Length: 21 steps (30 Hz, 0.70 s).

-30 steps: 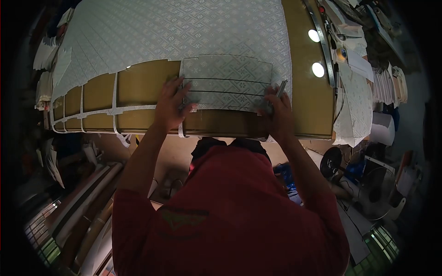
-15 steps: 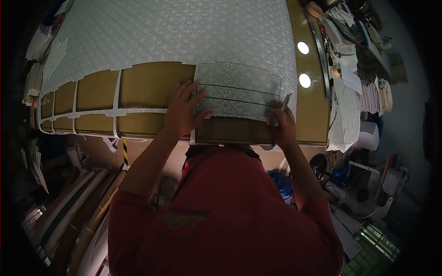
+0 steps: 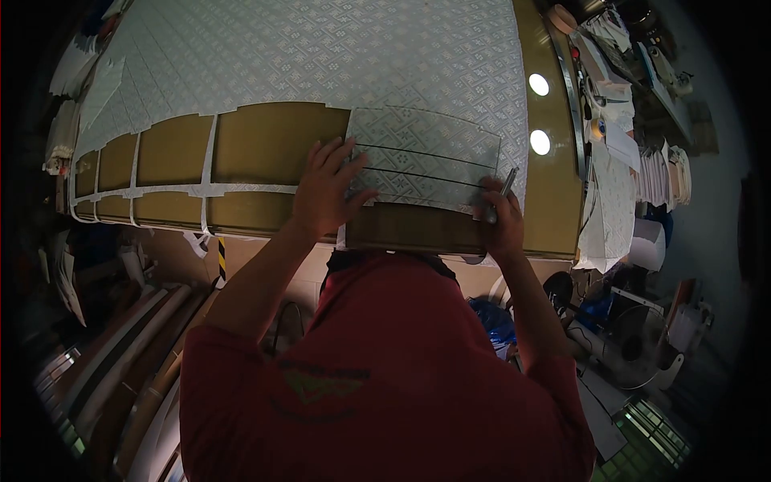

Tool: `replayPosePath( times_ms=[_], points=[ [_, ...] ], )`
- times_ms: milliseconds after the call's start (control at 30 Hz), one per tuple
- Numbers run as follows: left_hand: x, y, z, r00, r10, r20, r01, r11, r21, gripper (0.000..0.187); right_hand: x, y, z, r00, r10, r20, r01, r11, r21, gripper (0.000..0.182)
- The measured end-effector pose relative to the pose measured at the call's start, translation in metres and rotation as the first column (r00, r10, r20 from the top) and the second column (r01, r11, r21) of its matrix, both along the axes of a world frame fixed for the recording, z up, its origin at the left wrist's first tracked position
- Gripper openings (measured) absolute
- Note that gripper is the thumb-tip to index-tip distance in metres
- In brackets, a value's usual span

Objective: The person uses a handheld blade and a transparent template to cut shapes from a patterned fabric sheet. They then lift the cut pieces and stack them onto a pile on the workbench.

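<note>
Left of centre, one left hand (image 3: pixel 324 191) is spreading its fingers, partly hiding the left edge of one see-through panel (image 3: pixel 426 136) showing two dark lines; right of centre, one right hand (image 3: pixel 503 221) is pinching one slim tool (image 3: pixel 510 179), its lower end blurring.

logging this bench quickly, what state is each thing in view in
silver-grey patterned fabric sheet, spread flat, lower edge stepped
narrow white fabric strips, joined around openings
clear flat panel with dark lines, lying over the fabric
left hand, fingers spread at the panel's left edge
slim silvery tool, held tilted
right hand, closed on the tool
brown tabletop, partly covered
</note>
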<state>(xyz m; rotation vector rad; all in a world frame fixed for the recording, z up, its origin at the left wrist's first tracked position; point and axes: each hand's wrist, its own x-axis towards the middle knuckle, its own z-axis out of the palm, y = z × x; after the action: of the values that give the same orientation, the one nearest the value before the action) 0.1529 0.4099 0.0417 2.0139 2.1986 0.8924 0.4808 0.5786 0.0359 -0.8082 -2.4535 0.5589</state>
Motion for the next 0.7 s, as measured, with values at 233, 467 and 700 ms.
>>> replayPosePath(
  times_ms=[233, 467, 700],
  points=[
    [0.0023, 0.0031, 0.0025, 1.0, -0.015, 0.002, 0.015, 0.999, -0.042, 0.061, 0.001, 0.0002, -0.0007, 1.0, -0.004, -0.012, 0.004, 1.0, -0.004, 0.041],
    [0.0012, 0.0026, 0.0021, 0.999, -0.001, -0.038, -0.001, 0.998, -0.066, 0.061, 0.0016, 0.0011, 0.0, 1.0, 0.019, -0.008, -0.019, 1.0, 0.002, 0.042],
    [0.002, 0.0032, 0.0052, 0.999, -0.007, -0.034, 0.005, 0.998, -0.064, 0.061, 0.0031, 0.0014, -0.0012, 1.0, 0.024, -0.002, -0.024, 1.0, -0.015, 0.041]
  ],
)
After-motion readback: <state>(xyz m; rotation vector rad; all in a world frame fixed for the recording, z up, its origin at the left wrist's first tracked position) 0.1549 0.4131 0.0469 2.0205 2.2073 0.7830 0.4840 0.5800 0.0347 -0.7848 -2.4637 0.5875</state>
